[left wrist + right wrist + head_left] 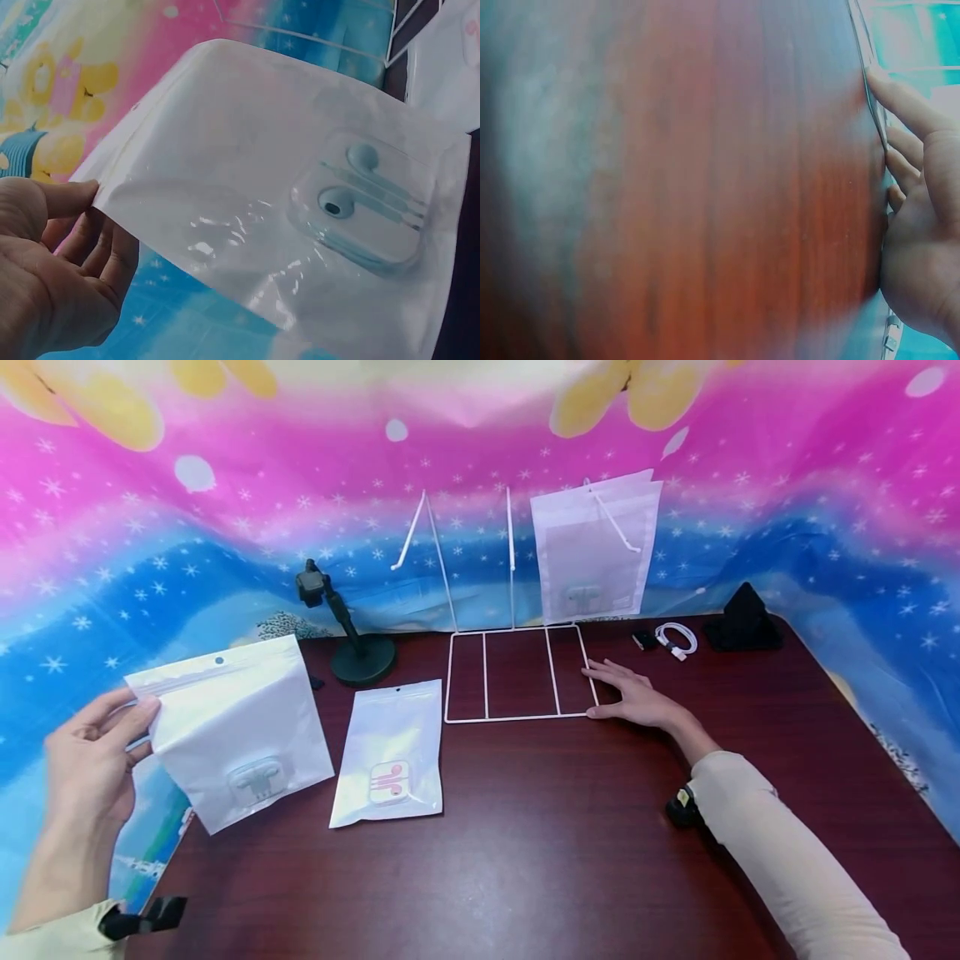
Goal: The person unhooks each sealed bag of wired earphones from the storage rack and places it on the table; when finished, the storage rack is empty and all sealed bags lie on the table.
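My left hand [93, 768] pinches the edge of a white zip bag [225, 710] near its top corner, holding it up at the left of the table. Through its clear front, white earphones [352, 184] show in a clear case. A second white zip bag [397, 718] lies flat on the table, with pink earphones [390, 781] in it. My right hand [637, 697] rests at the right side of a white wire rack [517, 717], its thumb by the front corner and its fingers extended. White bags [592, 543] hang from the rack's right hook.
A black stand [360, 656] stands left of the rack. Behind my right hand lie a coiled white cable [678, 639] and a small black item [643, 640]; a black holder [742, 622] is farther right. A patterned cloth [480, 443] hangs behind the table.
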The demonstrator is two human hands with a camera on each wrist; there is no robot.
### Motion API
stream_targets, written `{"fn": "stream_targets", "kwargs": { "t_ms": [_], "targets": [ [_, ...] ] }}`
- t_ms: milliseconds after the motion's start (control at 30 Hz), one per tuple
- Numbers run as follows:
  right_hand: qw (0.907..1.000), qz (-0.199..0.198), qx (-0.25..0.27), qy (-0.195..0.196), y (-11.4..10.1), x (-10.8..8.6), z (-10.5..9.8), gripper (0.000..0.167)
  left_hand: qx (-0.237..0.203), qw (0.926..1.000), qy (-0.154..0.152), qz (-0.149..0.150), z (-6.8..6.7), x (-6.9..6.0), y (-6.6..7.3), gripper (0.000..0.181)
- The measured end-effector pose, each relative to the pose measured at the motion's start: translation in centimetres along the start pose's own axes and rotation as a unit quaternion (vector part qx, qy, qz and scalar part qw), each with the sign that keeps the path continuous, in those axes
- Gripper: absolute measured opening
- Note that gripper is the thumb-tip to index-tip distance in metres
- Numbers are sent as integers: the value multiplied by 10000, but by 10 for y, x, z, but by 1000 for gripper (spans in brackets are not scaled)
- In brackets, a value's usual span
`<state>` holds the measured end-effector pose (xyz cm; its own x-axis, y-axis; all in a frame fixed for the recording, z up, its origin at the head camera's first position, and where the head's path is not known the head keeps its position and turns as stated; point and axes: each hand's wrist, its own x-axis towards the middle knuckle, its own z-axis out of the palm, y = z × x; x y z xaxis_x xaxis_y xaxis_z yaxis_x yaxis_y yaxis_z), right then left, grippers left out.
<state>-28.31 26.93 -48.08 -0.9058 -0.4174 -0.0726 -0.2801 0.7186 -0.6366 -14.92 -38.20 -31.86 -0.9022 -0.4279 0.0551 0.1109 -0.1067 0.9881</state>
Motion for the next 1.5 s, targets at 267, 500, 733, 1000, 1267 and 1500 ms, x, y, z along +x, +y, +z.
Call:
{"fn": "stream_targets", "kwargs": {
  "t_ms": [267,500,733,1000,1267,1500],
  "targets": [
    [10000,34,-18,39,-2,-1,0,87,1668,9823,481,-710,-7,17,-2,58],
    [10000,29,-6,-4,-2,0,0,86,2530,9604,388,-1098,-16,39,-2,85],
    [10000,72,18,3,-1,0,1,86,3520,9281,9,-1217,-18,58,-16,74],
    [10000,43,10,15,1,0,1,86,3721,9184,-245,-1324,-19,74,-41,75],
    [10000,78,9,15,-1,0,0,86,4102,9011,-403,-1348,-13,87,-62,73],
    [10000,83,-2,21,-1,0,1,86,4193,8970,-583,-1274,-6,92,-81,68]
  ]
}}
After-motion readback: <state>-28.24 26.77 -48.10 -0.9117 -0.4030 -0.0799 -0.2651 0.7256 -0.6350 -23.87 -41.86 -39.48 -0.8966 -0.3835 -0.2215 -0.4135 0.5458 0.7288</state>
